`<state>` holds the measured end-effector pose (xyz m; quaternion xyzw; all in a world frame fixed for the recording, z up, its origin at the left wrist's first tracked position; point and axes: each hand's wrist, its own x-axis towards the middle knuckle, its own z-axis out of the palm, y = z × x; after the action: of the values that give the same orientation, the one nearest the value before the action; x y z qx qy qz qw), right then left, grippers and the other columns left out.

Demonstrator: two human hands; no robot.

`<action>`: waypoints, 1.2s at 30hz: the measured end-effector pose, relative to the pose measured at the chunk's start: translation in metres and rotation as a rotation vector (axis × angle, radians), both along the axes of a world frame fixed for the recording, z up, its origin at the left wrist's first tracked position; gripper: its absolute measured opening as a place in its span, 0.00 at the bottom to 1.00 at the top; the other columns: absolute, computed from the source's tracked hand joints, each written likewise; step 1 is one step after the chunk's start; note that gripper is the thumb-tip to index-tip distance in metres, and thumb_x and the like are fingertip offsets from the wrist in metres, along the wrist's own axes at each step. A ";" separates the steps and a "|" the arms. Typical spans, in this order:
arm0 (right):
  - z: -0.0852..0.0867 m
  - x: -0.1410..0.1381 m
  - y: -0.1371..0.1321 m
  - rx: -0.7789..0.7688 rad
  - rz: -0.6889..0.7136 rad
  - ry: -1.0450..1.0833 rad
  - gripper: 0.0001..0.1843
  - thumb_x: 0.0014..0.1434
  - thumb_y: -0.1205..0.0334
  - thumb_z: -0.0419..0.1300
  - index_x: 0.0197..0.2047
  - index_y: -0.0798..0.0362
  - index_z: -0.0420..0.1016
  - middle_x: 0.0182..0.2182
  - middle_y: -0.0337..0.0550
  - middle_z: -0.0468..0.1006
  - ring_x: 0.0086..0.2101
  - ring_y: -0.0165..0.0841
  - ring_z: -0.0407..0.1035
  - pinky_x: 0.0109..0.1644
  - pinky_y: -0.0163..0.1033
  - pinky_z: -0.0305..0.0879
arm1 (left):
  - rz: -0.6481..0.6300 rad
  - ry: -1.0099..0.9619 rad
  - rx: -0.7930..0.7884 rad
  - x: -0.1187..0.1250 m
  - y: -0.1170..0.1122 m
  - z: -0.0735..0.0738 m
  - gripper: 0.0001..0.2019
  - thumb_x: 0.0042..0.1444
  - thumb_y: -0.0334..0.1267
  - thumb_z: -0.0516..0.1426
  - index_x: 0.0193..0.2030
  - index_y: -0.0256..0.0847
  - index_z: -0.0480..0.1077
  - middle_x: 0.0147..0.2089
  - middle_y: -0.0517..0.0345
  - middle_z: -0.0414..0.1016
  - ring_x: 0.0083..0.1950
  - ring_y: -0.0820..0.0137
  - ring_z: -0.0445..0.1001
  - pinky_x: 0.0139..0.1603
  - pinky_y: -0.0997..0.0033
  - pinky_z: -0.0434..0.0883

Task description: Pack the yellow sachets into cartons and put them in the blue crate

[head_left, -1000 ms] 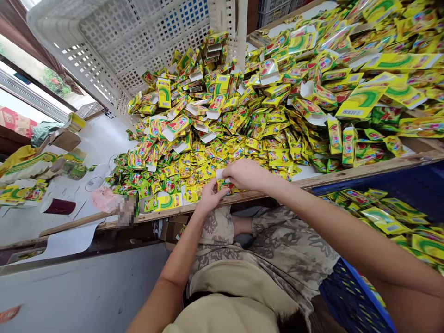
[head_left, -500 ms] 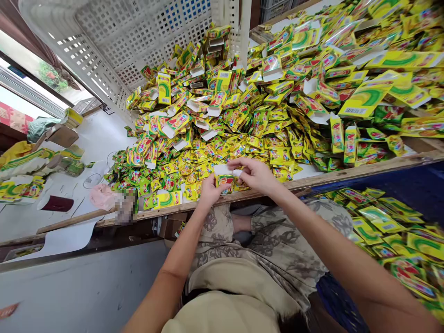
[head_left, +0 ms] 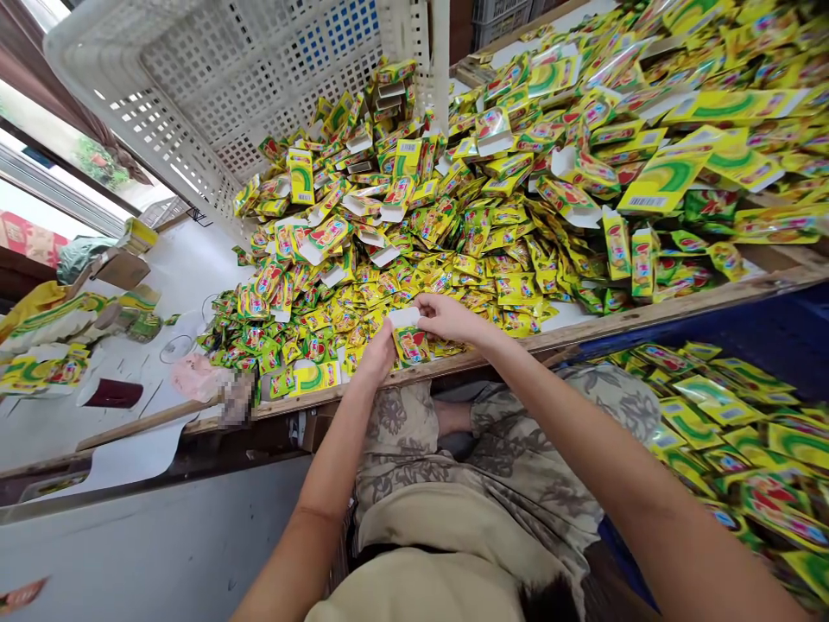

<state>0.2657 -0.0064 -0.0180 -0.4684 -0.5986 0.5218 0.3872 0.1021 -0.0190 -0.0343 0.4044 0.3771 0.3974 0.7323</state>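
Note:
A small yellow-and-green cardboard box with red fruit print is between my hands at the table's front edge, its white flap raised at the top. My left hand grips the box by its left side. The fingers of my right hand are closed at the right end of the flap; the fingertips are partly hidden. Just beyond lie many small yellow candy sachets, with green sachets to the left. A flattened yellow box rests left of my left hand.
A white plastic crate lies tipped on its side behind the heap, with printed boxes spilling from it. The wooden edge runs along the table's front. At lower right, a blue container holds more flat boxes.
The box has come slightly left and now shows its printed front more squarely. My right hand has moved left along the white flap. The whole view has shifted a little.

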 end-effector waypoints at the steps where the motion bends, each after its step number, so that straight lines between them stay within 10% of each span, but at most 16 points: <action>1: 0.000 -0.001 0.004 0.000 0.010 -0.009 0.06 0.43 0.69 0.55 0.28 0.52 0.65 0.18 0.31 0.64 0.18 0.25 0.58 0.20 0.31 0.52 | -0.011 -0.017 -0.027 0.000 0.004 0.003 0.21 0.52 0.48 0.60 0.49 0.38 0.70 0.49 0.52 0.76 0.58 0.59 0.69 0.61 0.57 0.63; 19: -0.009 0.004 0.014 0.091 0.020 0.063 0.07 0.47 0.62 0.58 0.31 0.54 0.68 0.22 0.33 0.67 0.21 0.26 0.57 0.24 0.32 0.53 | -0.148 -0.042 -0.361 -0.004 0.030 0.022 0.16 0.42 0.26 0.59 0.42 0.34 0.71 0.38 0.51 0.79 0.44 0.62 0.77 0.54 0.55 0.69; 22: -0.006 0.008 0.006 0.230 -0.004 -0.052 0.05 0.52 0.61 0.57 0.31 0.54 0.70 0.22 0.35 0.68 0.22 0.27 0.59 0.26 0.33 0.55 | -0.056 0.077 -0.197 -0.006 0.024 0.020 0.10 0.43 0.28 0.61 0.35 0.36 0.73 0.37 0.53 0.79 0.42 0.63 0.77 0.55 0.55 0.68; 28: -0.004 0.021 -0.021 0.580 0.079 -0.232 0.09 0.60 0.60 0.54 0.38 0.50 0.75 0.39 0.46 0.77 0.42 0.37 0.69 0.47 0.41 0.63 | 0.168 0.438 0.611 -0.020 -0.005 0.013 0.05 0.49 0.37 0.62 0.35 0.44 0.77 0.44 0.54 0.78 0.51 0.64 0.73 0.60 0.57 0.63; 36: -0.004 0.011 -0.029 0.467 -0.004 -0.200 0.06 0.57 0.61 0.56 0.38 0.51 0.72 0.34 0.44 0.75 0.33 0.34 0.69 0.41 0.39 0.65 | 0.146 0.498 0.580 -0.015 -0.012 0.019 0.09 0.48 0.41 0.64 0.36 0.41 0.76 0.38 0.54 0.78 0.40 0.67 0.75 0.45 0.64 0.71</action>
<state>0.2764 -0.0355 -0.0223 -0.4169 -0.7372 0.3197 0.4249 0.0868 -0.0306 -0.0154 0.6507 0.4433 0.4282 0.4435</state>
